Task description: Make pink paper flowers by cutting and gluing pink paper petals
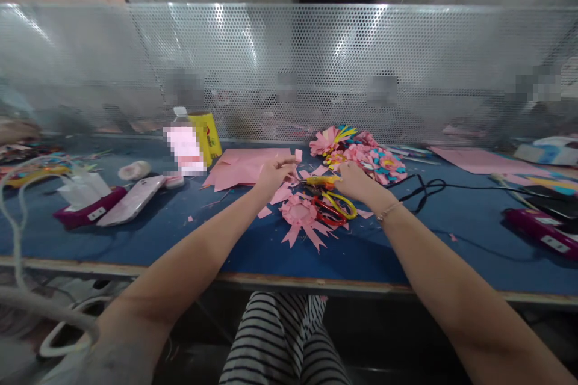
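Note:
My left hand [274, 175] is closed, its fingers pinching a small piece of pink paper [298, 156]. My right hand [354, 180] is closed around a yellow tool [321, 182] that points left toward my left fingers; its kind is hard to make out. Just below lie scissors with yellow handle loops [347, 207] and a red-handled pair [329, 214]. Partly beside them, a pink paper rosette [298, 212] with notched tails rests on the blue table. Pink paper scraps [280, 195] are scattered around it.
Pink paper sheets [244, 163] lie behind my left hand. Colourful paper flowers [370, 159] are heaped behind my right hand. A bottle [185, 144], a phone [132, 200] and a purple power strip [90, 207] stand or lie left. A black cable [424, 185] runs right. A perforated metal screen [262, 72] borders the back.

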`<state>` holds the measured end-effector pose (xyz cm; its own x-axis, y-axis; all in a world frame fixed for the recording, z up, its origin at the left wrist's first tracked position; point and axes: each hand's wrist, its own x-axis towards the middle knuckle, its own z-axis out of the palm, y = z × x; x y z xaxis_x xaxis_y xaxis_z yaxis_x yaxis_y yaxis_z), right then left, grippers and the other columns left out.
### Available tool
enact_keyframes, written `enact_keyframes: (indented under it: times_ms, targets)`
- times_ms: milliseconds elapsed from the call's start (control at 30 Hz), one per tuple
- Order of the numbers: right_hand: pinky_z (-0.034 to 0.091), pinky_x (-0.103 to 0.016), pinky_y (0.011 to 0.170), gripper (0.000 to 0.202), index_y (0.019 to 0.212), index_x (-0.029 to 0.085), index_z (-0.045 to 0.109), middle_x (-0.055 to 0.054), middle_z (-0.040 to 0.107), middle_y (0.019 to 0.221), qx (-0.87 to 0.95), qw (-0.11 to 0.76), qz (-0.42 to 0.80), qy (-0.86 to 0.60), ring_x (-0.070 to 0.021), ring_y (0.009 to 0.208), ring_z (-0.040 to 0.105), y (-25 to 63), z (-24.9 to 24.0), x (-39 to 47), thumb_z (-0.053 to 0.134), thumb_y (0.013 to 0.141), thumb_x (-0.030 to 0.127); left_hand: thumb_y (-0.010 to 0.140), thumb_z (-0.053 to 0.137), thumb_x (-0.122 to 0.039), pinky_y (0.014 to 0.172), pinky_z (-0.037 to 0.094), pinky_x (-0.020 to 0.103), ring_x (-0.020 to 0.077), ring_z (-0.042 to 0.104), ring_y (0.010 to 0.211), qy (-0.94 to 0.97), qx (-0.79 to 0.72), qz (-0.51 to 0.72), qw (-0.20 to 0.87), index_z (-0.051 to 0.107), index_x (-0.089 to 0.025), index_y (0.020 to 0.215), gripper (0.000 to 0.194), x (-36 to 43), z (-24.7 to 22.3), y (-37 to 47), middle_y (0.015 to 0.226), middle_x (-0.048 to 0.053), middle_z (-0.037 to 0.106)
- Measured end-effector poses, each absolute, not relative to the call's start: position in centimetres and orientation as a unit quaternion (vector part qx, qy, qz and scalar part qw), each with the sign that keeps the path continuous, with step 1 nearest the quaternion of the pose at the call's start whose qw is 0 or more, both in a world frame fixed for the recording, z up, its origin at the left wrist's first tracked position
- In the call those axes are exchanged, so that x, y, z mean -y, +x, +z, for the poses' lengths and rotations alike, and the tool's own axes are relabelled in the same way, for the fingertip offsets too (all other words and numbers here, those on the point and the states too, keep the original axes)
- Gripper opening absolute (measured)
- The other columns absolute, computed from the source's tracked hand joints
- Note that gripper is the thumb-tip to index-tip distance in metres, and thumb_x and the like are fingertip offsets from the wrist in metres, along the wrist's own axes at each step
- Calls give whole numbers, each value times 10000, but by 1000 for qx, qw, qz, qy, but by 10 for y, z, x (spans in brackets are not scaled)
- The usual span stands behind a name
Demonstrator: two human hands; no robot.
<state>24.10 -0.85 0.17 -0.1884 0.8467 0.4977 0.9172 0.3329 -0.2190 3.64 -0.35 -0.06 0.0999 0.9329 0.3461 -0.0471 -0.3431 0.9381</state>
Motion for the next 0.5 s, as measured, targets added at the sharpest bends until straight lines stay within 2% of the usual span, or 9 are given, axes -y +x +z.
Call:
enact_keyframes:
  times_ms: [67, 133, 233, 367, 500]
  targets:
    - [404, -358, 747, 104, 741, 147, 494, -97, 560, 822, 760, 334, 18, -557, -207, 816, 528, 231, 6, 10, 509, 688, 235, 640, 559, -175, 551, 418, 215, 65, 505, 539, 634, -354, 529, 438, 585, -145, 969, 331, 6, -2, 38, 666, 9, 580]
    - [441, -330, 701, 119, 727, 166, 474, -49, 546, 772, 734, 411, 179, -510, -157, 737, 543, 219, 10, 13, 481, 722, 285, 640, 564, -165, 594, 423, 227, 72, 512, 590, 667, -323, 501, 446, 542, -161, 1067, 428, 7, -4, 39, 717, 18, 587]
    - [473, -285, 633, 139, 750, 190, 429, -3, 511, 760, 644, 511, 358, -442, -117, 696, 555, 203, 9, 18, 518, 702, 286, 637, 568, -149, 663, 421, 239, 102, 526, 735, 707, -272, 475, 448, 495, -190, 1138, 508, 8, -6, 40, 832, 42, 590]
    - [473, -254, 621, 234, 776, 214, 392, 41, 488, 744, 586, 587, 410, -379, -82, 660, 552, 194, 5, 22, 577, 652, 285, 653, 566, -171, 670, 417, 239, 133, 515, 833, 728, -232, 457, 456, 451, -203, 1185, 546, 9, -8, 41, 916, 69, 577]
    - [461, -224, 607, 251, 787, 219, 416, 58, 481, 732, 565, 609, 443, -337, -69, 668, 538, 194, 5, 24, 594, 629, 298, 649, 567, -165, 678, 426, 253, 128, 534, 793, 713, -221, 449, 492, 452, -213, 1184, 549, 10, -9, 44, 833, 49, 578]
